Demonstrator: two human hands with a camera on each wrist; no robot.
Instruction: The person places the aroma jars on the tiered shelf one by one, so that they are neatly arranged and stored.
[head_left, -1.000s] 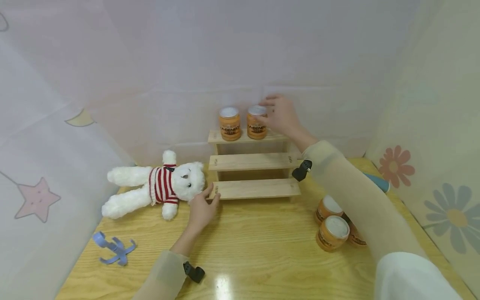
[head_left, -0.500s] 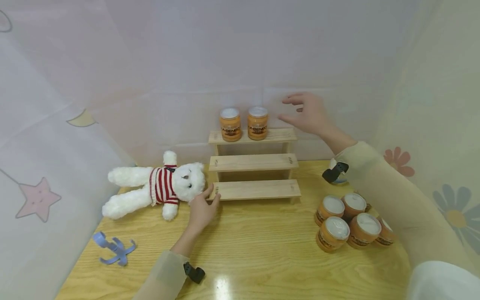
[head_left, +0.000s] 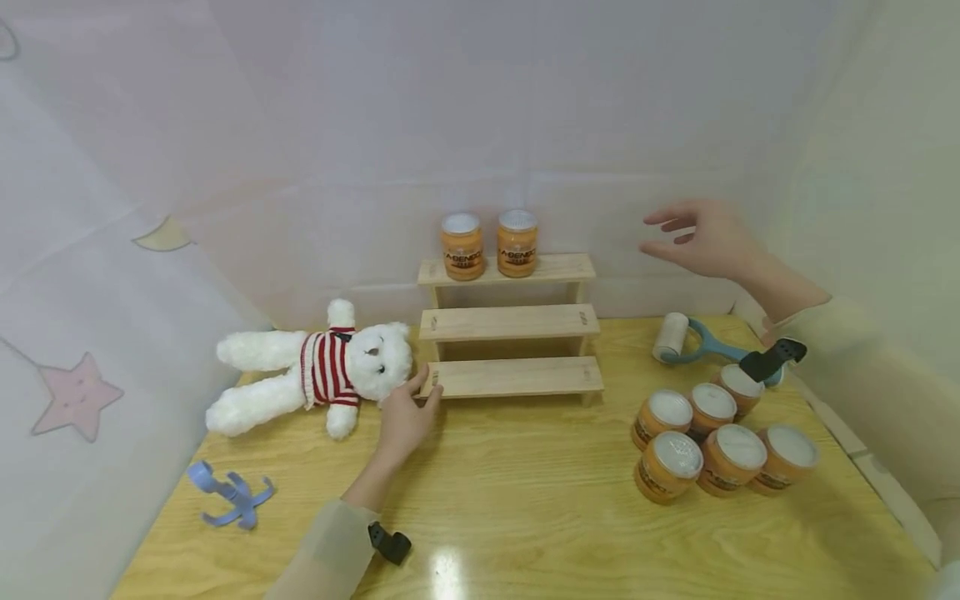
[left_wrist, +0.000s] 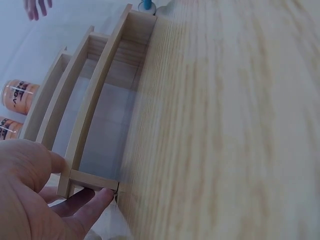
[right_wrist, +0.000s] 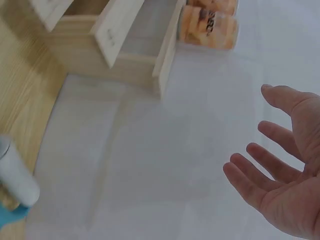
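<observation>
A three-step wooden shelf stands against the back of the table. Two orange jars with pale lids sit on its top step, a left jar and a right jar. My left hand grips the left end of the lowest step. In the left wrist view, the thumb lies over the board and the fingers bend under its end. My right hand hovers in the air right of the shelf, fingers spread and holding nothing; the right wrist view shows its bare palm.
Several more orange jars stand grouped at the right of the table. Behind them lies a lint roller with a blue handle. A white teddy bear in a striped sweater lies left of the shelf; a blue pronged hook lies nearer.
My right hand has let go of the right jar on the top step and moved away to the right, uncovering the jars and lint roller. My left hand has stayed on the shelf.
</observation>
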